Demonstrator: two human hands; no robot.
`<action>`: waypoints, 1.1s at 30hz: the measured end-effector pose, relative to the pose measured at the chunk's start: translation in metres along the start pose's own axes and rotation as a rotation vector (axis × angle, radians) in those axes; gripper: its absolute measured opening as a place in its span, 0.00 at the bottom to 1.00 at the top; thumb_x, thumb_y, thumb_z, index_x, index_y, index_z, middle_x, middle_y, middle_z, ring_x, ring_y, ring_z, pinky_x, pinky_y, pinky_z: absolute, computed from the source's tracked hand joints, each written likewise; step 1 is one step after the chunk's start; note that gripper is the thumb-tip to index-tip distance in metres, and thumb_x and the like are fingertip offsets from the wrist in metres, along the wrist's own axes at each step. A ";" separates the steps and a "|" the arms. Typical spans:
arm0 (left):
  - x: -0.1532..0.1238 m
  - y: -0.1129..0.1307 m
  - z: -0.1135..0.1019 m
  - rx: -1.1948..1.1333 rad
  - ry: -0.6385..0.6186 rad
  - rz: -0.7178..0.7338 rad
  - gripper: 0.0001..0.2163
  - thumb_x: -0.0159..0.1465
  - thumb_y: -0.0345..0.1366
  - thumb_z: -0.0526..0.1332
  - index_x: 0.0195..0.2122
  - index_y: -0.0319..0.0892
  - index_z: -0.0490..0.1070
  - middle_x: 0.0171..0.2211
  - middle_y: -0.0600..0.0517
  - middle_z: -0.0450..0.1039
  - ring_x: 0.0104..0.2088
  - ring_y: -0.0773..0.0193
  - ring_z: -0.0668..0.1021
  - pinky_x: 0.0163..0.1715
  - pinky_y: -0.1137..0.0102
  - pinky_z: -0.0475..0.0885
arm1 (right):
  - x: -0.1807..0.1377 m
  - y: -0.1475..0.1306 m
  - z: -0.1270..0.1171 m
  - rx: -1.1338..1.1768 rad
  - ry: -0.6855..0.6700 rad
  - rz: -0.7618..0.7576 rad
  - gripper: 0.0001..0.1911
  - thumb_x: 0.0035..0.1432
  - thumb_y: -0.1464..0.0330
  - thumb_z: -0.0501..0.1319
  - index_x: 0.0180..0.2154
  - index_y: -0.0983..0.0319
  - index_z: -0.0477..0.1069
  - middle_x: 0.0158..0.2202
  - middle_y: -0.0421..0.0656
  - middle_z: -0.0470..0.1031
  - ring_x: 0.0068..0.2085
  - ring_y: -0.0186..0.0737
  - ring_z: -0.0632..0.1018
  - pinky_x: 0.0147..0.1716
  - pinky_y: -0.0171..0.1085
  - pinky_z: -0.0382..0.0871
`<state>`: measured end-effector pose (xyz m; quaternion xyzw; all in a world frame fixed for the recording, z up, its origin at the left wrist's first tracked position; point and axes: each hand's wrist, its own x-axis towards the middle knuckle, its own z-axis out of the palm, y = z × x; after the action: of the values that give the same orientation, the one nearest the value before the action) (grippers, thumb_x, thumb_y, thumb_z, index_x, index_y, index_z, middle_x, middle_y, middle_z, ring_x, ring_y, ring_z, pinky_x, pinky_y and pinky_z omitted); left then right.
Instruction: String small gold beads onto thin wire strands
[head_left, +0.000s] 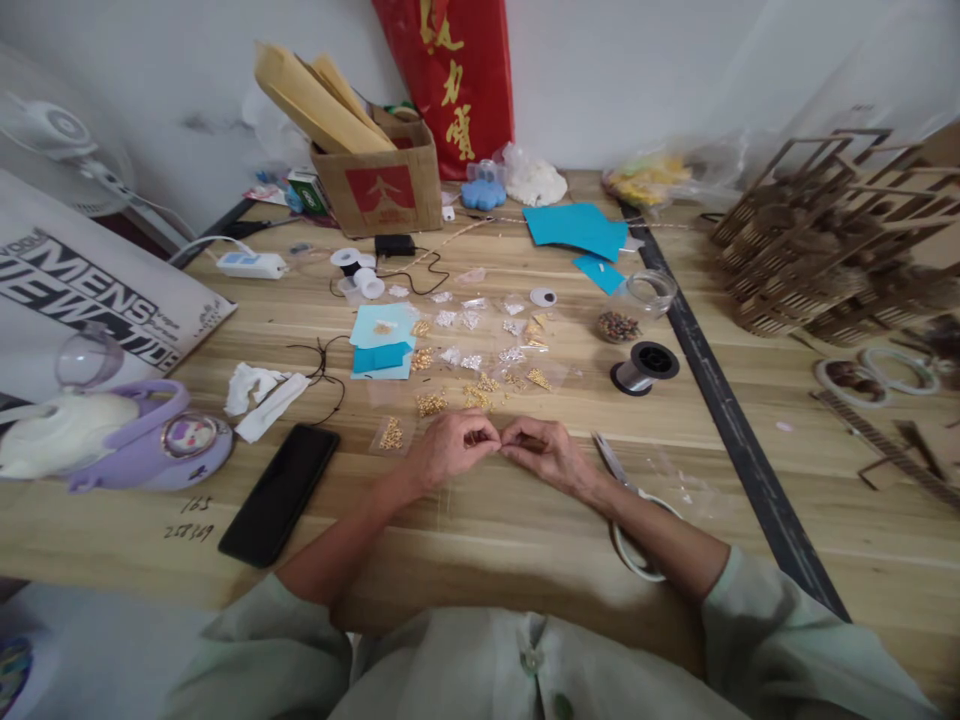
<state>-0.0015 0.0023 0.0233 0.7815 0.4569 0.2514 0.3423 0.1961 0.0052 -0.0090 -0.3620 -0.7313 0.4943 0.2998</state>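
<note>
My left hand [450, 446] and my right hand [546, 450] meet at the fingertips over the wooden table [480, 540]. Both pinch something tiny between thumb and fingers; I cannot make out what it is. Just beyond them lie several small clear bags of gold and silver beads [480, 360]. One bag of gold beads [391, 434] sits right beside my left hand. Scissors [626, 500] with white handles lie under my right forearm.
A black phone [280, 493] lies to the left, next to a purple and white device [112, 435]. A wire spool [645, 367], a glass jar of beads [619, 325], blue paper [577, 228], a cardboard box [382, 180] and laser-cut wooden frames [825, 240] stand farther back.
</note>
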 end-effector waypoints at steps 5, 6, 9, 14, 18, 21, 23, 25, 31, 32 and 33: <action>0.001 -0.002 -0.001 0.029 -0.017 0.001 0.03 0.57 0.30 0.62 0.29 0.40 0.75 0.27 0.52 0.74 0.28 0.67 0.73 0.30 0.73 0.65 | 0.000 0.002 0.000 -0.009 0.004 0.007 0.09 0.58 0.64 0.60 0.34 0.63 0.72 0.30 0.41 0.73 0.31 0.35 0.71 0.31 0.33 0.64; 0.001 -0.002 -0.002 0.038 -0.019 0.001 0.03 0.57 0.30 0.62 0.29 0.41 0.75 0.27 0.52 0.74 0.28 0.67 0.73 0.30 0.73 0.65 | 0.000 0.002 0.000 -0.017 0.002 0.006 0.09 0.58 0.64 0.60 0.34 0.63 0.72 0.30 0.41 0.73 0.31 0.35 0.71 0.31 0.33 0.64; 0.002 -0.002 -0.003 0.067 -0.028 -0.008 0.03 0.57 0.30 0.62 0.29 0.41 0.76 0.27 0.52 0.75 0.28 0.67 0.73 0.31 0.72 0.66 | 0.001 0.001 0.000 -0.034 -0.002 -0.013 0.09 0.59 0.65 0.59 0.34 0.63 0.73 0.31 0.42 0.74 0.32 0.35 0.72 0.31 0.33 0.64; 0.001 -0.004 -0.005 0.080 -0.024 -0.022 0.03 0.57 0.30 0.62 0.28 0.41 0.76 0.27 0.52 0.76 0.29 0.66 0.74 0.32 0.72 0.66 | 0.002 -0.002 -0.001 -0.034 -0.004 -0.030 0.09 0.60 0.65 0.58 0.35 0.63 0.74 0.33 0.43 0.75 0.33 0.36 0.72 0.32 0.33 0.64; -0.001 -0.012 -0.004 0.044 0.011 -0.030 0.04 0.58 0.30 0.61 0.28 0.40 0.75 0.27 0.53 0.75 0.28 0.67 0.73 0.32 0.72 0.66 | 0.002 -0.004 -0.001 -0.075 -0.014 -0.032 0.08 0.60 0.66 0.58 0.34 0.63 0.73 0.32 0.42 0.74 0.32 0.36 0.71 0.31 0.33 0.63; -0.003 -0.018 -0.001 0.078 0.029 -0.020 0.03 0.59 0.31 0.61 0.29 0.40 0.74 0.28 0.51 0.75 0.29 0.66 0.73 0.32 0.71 0.66 | 0.002 -0.003 -0.002 -0.107 -0.015 -0.040 0.09 0.61 0.65 0.57 0.34 0.63 0.72 0.30 0.42 0.72 0.30 0.35 0.69 0.29 0.33 0.62; -0.004 -0.021 0.002 0.141 0.025 0.016 0.03 0.59 0.31 0.61 0.30 0.40 0.74 0.29 0.51 0.74 0.32 0.64 0.73 0.34 0.70 0.67 | 0.002 -0.002 -0.002 -0.119 -0.013 -0.043 0.09 0.62 0.65 0.56 0.34 0.63 0.72 0.30 0.41 0.71 0.29 0.35 0.68 0.29 0.33 0.60; -0.006 -0.021 0.004 0.225 0.005 0.061 0.03 0.60 0.30 0.61 0.31 0.41 0.74 0.31 0.50 0.74 0.35 0.63 0.73 0.38 0.68 0.67 | 0.002 -0.002 -0.002 -0.125 -0.006 -0.041 0.09 0.62 0.64 0.56 0.34 0.63 0.71 0.30 0.41 0.71 0.30 0.34 0.68 0.29 0.32 0.60; -0.010 -0.015 0.007 0.502 -0.065 0.161 0.06 0.64 0.33 0.57 0.33 0.39 0.73 0.35 0.48 0.72 0.40 0.59 0.71 0.43 0.65 0.67 | 0.002 -0.002 -0.001 -0.129 0.007 -0.037 0.09 0.61 0.65 0.56 0.33 0.63 0.70 0.30 0.41 0.70 0.29 0.34 0.67 0.28 0.32 0.59; -0.010 -0.014 0.008 0.534 -0.070 0.175 0.07 0.65 0.33 0.56 0.34 0.39 0.72 0.35 0.48 0.71 0.40 0.59 0.71 0.43 0.64 0.67 | 0.002 -0.002 -0.001 -0.130 0.006 -0.038 0.08 0.61 0.65 0.56 0.33 0.63 0.70 0.30 0.41 0.70 0.29 0.34 0.67 0.28 0.32 0.59; -0.011 -0.013 0.008 0.555 -0.071 0.188 0.07 0.65 0.32 0.55 0.34 0.39 0.72 0.35 0.48 0.71 0.40 0.59 0.71 0.43 0.65 0.67 | 0.002 -0.001 -0.001 -0.130 0.006 -0.040 0.08 0.61 0.66 0.56 0.33 0.63 0.70 0.29 0.41 0.70 0.29 0.34 0.67 0.28 0.32 0.59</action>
<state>-0.0080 -0.0052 0.0073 0.8925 0.4217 0.1199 0.1063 0.1957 0.0072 -0.0071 -0.3676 -0.7681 0.4386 0.2873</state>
